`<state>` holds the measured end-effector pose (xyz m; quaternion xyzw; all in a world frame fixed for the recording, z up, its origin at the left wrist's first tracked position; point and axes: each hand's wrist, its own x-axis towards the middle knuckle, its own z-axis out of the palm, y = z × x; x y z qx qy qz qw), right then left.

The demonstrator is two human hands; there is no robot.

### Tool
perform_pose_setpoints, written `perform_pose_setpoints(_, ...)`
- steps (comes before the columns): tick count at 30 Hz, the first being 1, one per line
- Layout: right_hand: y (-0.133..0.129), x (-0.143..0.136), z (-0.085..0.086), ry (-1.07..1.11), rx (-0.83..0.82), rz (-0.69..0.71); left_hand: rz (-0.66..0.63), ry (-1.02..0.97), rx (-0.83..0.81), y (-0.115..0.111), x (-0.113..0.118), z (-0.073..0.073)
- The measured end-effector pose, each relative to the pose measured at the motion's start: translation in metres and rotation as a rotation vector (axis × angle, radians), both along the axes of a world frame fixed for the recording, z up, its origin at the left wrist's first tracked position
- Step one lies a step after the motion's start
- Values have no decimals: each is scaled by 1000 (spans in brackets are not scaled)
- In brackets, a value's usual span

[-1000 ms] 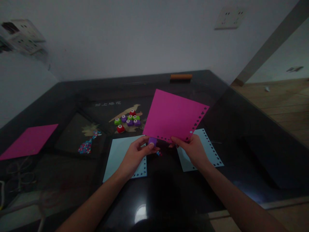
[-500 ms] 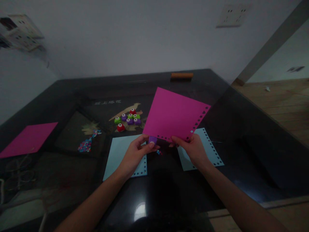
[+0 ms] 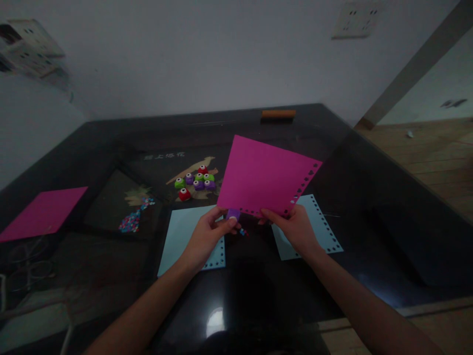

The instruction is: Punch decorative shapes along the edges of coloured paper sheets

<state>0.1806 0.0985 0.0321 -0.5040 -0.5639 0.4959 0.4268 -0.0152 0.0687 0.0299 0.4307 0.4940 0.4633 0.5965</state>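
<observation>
**Purple punch at the edge of a pink sheet**

At the center of the frame, a person's left hand grips the punch between thumb and fingers at the sheet's lower-left edge; whether the paper sits in its slot is too dark to tell. The right hand pinches the sheet's lower edge near its hole-lined right corner. Pale blue sheets lie beneath both hands, at lower left and lower right of center. Red, green and purple punches cluster left of center, near colorful confetti. Another pink sheet lies at far left.
</observation>
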Motion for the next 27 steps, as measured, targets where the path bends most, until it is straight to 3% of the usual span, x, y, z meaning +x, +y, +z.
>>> perform_pose_setpoints(8, -3, -2, 0, -146, 110, 13, 34, -78, 22, -1, 3, -4)
perform_pose_setpoints(19, -4, -4, -5, -146, 59, 43, 153, -325, -70, 2, 6, -11)
perform_pose_setpoints(27, -4, -5, -5, -157, 56, 44, 150, -306, -37, 1, 7, -11)
